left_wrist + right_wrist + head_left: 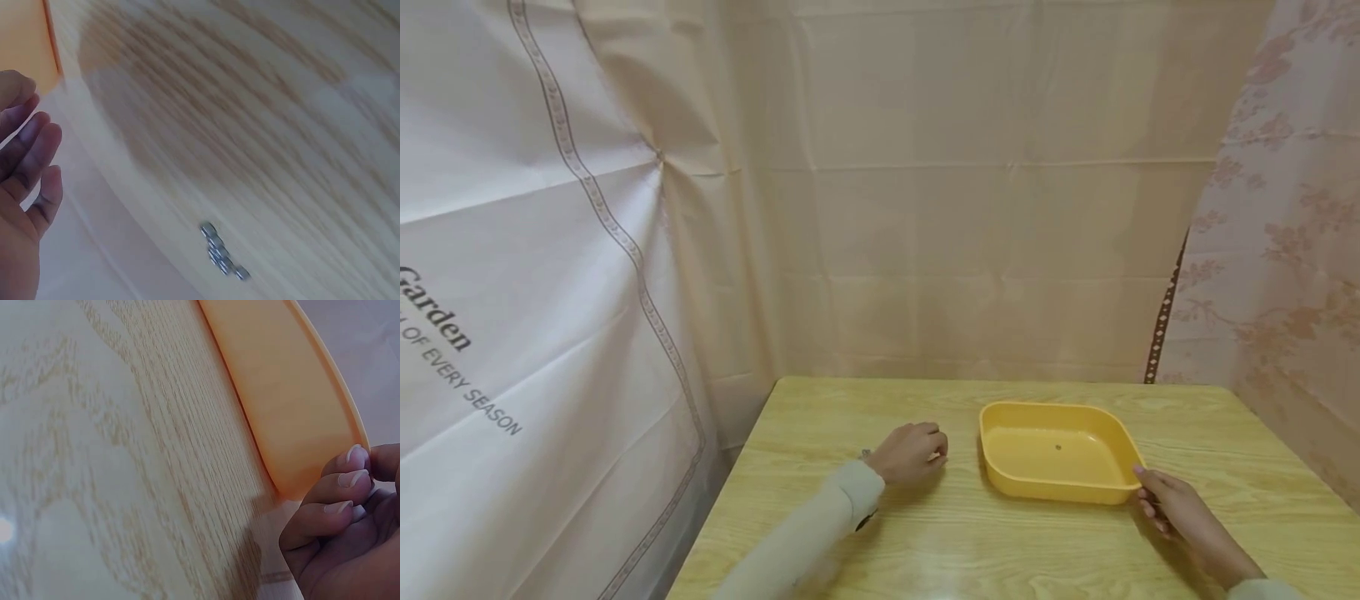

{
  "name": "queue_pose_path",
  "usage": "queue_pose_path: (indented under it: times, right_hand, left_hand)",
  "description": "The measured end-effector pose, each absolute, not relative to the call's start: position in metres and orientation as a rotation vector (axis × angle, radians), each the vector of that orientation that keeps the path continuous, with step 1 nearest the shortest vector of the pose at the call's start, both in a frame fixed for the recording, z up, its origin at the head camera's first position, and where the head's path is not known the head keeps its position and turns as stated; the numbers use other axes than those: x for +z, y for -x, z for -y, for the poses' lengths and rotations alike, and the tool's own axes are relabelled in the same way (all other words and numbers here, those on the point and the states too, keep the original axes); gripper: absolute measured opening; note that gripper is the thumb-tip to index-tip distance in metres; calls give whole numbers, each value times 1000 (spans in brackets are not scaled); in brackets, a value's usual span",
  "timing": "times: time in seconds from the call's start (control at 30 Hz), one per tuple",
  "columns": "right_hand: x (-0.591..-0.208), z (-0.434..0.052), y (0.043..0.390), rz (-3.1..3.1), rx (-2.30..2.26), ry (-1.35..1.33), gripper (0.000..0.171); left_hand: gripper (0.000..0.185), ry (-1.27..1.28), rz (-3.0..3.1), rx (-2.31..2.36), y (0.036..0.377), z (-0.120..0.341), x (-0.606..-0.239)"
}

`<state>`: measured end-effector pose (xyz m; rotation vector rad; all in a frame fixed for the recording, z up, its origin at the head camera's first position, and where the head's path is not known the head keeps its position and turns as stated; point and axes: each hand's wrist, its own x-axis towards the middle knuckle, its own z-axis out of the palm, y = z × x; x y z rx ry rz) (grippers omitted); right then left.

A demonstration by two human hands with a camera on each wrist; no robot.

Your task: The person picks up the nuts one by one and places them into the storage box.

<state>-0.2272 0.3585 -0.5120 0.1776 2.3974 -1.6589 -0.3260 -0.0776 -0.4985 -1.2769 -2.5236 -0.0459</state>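
Note:
A shallow yellow plastic tray (1097, 493) with rounded corners lies on the wooden table. My right hand (1180, 508) pinches its near right corner, thumb on the rim and fingers below; the right wrist view shows the fingertips (353, 479) against the tray's wall (275, 394). Left of the tray, apart from it, my left hand (912, 454) hovers with loosely curled fingers and nothing in them. Several small shiny metal pieces (222, 253) lie close together on the table near the left wrist; their kind is unclear. A tiny dark spot (1058, 447) shows on the tray's floor.
The light wood-grain table (970, 558) reaches back to a beige hanging cloth (970, 208). Pale printed cloths hang on the left (550, 333) and right (1292, 250) sides. A dark strap piece (866, 522) shows under the left cuff.

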Motion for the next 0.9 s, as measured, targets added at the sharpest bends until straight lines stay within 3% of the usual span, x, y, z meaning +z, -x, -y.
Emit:
queue_pose_path:
  times: [0.9]
  right_hand:
    - [-514,-356,225,-2396,-1696,-213,50]
  left_hand:
    - [14,1203,2693,-73,322,135,-500]
